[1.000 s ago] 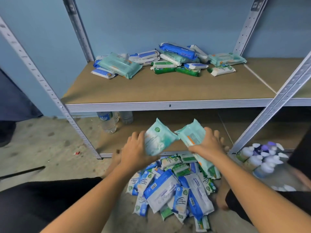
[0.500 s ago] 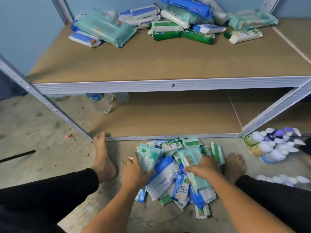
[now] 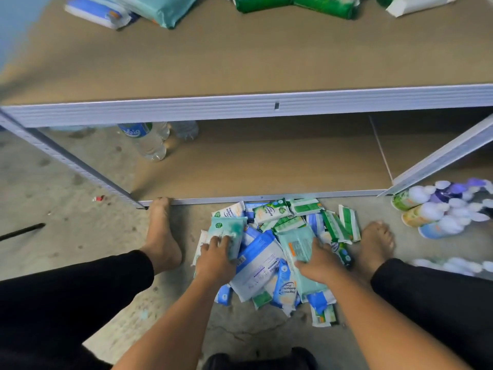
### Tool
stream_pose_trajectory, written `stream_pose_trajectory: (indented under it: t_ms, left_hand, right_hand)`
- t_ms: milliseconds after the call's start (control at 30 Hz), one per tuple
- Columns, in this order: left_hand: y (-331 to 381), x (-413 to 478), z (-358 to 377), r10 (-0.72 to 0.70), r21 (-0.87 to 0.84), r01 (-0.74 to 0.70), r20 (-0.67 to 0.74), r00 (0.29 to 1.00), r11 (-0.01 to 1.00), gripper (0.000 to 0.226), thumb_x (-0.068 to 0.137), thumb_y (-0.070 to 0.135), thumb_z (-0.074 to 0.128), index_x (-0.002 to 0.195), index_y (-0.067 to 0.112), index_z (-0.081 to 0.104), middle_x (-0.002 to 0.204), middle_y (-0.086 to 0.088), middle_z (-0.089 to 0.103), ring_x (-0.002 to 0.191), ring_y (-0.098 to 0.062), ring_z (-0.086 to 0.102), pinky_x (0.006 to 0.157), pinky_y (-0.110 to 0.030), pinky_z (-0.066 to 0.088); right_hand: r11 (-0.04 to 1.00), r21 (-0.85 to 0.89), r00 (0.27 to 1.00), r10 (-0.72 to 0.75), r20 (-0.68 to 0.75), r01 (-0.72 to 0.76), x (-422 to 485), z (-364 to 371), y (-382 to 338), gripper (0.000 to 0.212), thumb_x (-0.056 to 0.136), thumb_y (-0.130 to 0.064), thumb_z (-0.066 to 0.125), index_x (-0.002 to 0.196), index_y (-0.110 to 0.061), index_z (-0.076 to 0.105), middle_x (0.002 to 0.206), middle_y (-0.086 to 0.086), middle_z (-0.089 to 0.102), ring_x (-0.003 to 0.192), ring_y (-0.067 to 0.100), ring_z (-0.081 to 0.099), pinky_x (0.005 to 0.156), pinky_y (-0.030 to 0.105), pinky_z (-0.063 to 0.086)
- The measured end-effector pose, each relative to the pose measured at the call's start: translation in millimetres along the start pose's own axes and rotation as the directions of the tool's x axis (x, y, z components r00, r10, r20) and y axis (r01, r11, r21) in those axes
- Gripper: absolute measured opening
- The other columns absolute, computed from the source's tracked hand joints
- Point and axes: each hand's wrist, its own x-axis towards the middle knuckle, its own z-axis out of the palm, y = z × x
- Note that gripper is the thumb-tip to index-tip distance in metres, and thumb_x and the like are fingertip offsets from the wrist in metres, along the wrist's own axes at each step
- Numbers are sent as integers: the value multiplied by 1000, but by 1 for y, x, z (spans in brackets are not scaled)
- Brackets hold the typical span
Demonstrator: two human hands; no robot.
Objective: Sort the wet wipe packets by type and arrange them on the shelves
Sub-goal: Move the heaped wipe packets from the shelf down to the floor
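Brown shelf board lies ahead of the floor pile of wet wipe packets. Atop it, the left hand grips the left teal packet, the right hand clamps the right teal packet, long axes pointing shelfward. A second ago both were held raised; now they sit low.

Glossy plastic packets, matt fibreboard-like shelf, rough concrete floor
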Motion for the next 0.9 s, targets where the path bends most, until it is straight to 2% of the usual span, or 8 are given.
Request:
stream_pose_trajectory:
  t_ms: [167, 300, 367, 467, 567, 633, 733, 900]
  left_hand:
    - [11, -8, -14, 8, -86, -7, 11, 1000, 996, 69, 88, 50, 58, 148, 25, 33, 146, -4, 43, 131, -31, 43, 104, -44, 44]
    - [36, -22, -39, 132, -158, -149, -111, 985, 976, 57, 94, 42, 51, 146, 21, 42, 142, -4, 50, 128, -27, 48, 103, -39, 46]
    - [52, -32, -63, 185, -149, -220, -216, 959, 964, 44, 96, 41, 44, 135, 23, 53, 132, -3, 57, 121, -26, 54, 96, -37, 49]
    - [80, -50, -119, 231, -134, -308, -409, 883, 942, 35, 97, 35, 43, 125, 24, 61, 123, -1, 62, 110, -27, 60, 85, -34, 51]
    - [104, -70, -188, 352, 0, -427, -568, 744, 904, 32, 92, 38, 42, 113, 24, 61, 113, 0, 63, 105, -26, 60, 80, -35, 52]
    - [116, -82, -232, 421, 79, -482, -623, 659, 873, 35, 90, 41, 42, 116, 26, 60, 115, 4, 63, 108, -23, 59, 81, -36, 53]
    - [127, -92, -287, 499, 192, -522, -670, 549, 831, 34, 92, 40, 46, 121, 28, 60, 118, 6, 63, 106, -22, 60, 80, -36, 53]
    - [133, -69, -341, 508, 226, -515, -692, 512, 827, 35, 93, 40, 47, 124, 31, 58, 126, 8, 60, 110, -22, 59, 82, -37, 53]
  right_hand:
    - [999, -41, 998, -30, -64, 27, -14, -8, -4, 98, 88, -62, 56, 161, -21, 4, 164, 13, 14, 146, 36, 31, 114, 45, 38]
    - [991, 80, 981, -94, -167, 108, -31, -33, -25, 89, 90, -58, 55, 161, -23, 13, 165, 12, 18, 148, 32, 28, 115, 43, 37]
    - [974, 127, 954, -149, -259, 186, -45, -55, -41, 85, 92, -54, 55, 160, -22, 16, 163, 12, 23, 147, 32, 31, 115, 42, 37]
    - [935, 113, 852, -252, -459, 337, -75, -104, -71, 76, 95, -48, 54, 159, -23, 21, 153, 10, 40, 136, 31, 45, 106, 38, 43]
    - [875, 103, 716, -314, -623, 473, -110, -161, -103, 65, 94, -43, 56, 153, -27, 35, 137, 4, 54, 124, 25, 54, 96, 32, 45]
    - [823, 74, 613, -356, -705, 563, -132, -197, -121, 54, 94, -37, 59, 145, -23, 48, 120, 1, 60, 112, 19, 58, 88, 27, 44]
    - [783, -31, 489, -419, -765, 621, -156, -245, -136, 44, 95, -37, 59, 137, -24, 57, 101, -9, 61, 97, 16, 58, 85, 33, 50]
    - [767, -73, 414, -421, -807, 638, -153, -305, -139, 36, 94, -35, 59, 128, -26, 63, 87, -11, 60, 84, 14, 57, 79, 35, 51]
